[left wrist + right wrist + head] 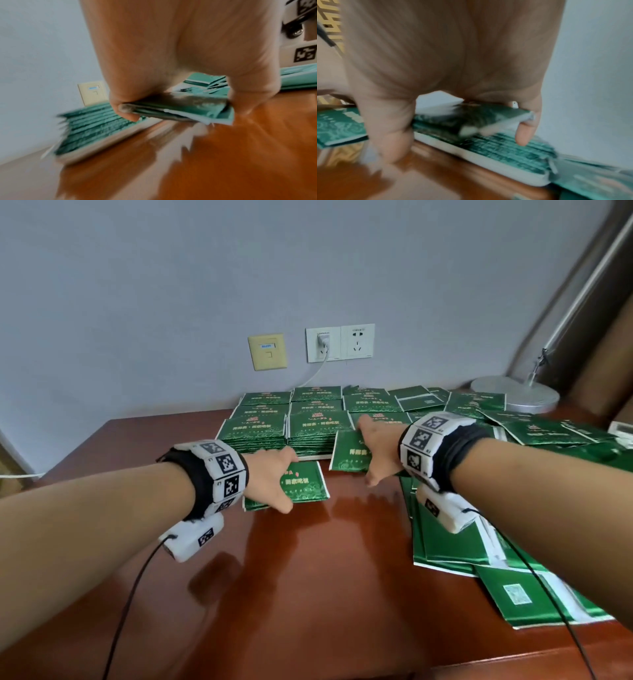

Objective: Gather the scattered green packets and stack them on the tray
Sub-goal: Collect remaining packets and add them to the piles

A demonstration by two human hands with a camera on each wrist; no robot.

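Packets (479, 546) lie loose on the table (308, 577) nearest the viewer, under and behind the right wrist, not yet gathered. Further out, a thin bundle (180, 112) is pinched by the left hand (270, 477), thumb on one edge and fingers (126, 112) curled round the other, just short of the tray. Another bundle (479, 119) is clamped by the right hand (376, 450) in the same way, its far end already over the tray's front rim (479, 161). Beyond the fingertips the tray is seen packed with stacks (284, 422) in rows, and more packets are scattered past it on the right. Both forearms are stretched forward, palms turned down and inward. Trouble is judged likeliest at the release: the glossy packets could fan out or slide off the tall stacks if let go while tilted, and a front stack could be knocked by the right fingers. The wrist views are blurred, so finer detail of the grip cannot be told.
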